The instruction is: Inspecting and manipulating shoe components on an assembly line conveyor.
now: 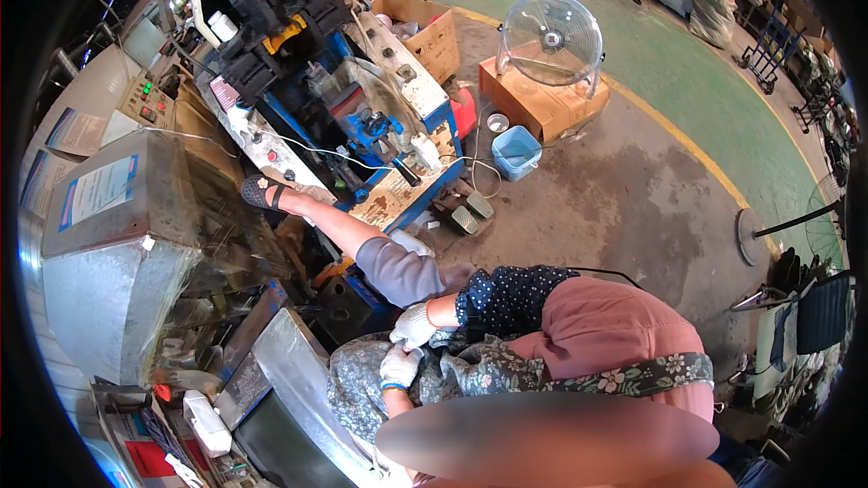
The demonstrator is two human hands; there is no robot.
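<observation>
Both my hands wear white knit gloves and meet above my lap, over a grey floral apron (479, 366). My right hand (415, 325), below a dark polka-dot sleeve (506, 294), has its fingers closed and pressed toward the other hand. Just beneath it, my left hand (400, 368) has a blue-edged cuff, and its fingers are curled together. The fingertips touch or nearly touch; anything small between them is too hidden to name. A metal chute or tray (294, 366) stands beside my lap.
A blue-and-white machine (398, 81) stands ahead; my foot in a black clog (260, 192) rests against its edge. A grey metal housing (117, 298) stands at left. On the floor are a fan (551, 39) on a cardboard box (533, 104), a blue bucket (517, 154) and foot pedals (470, 214).
</observation>
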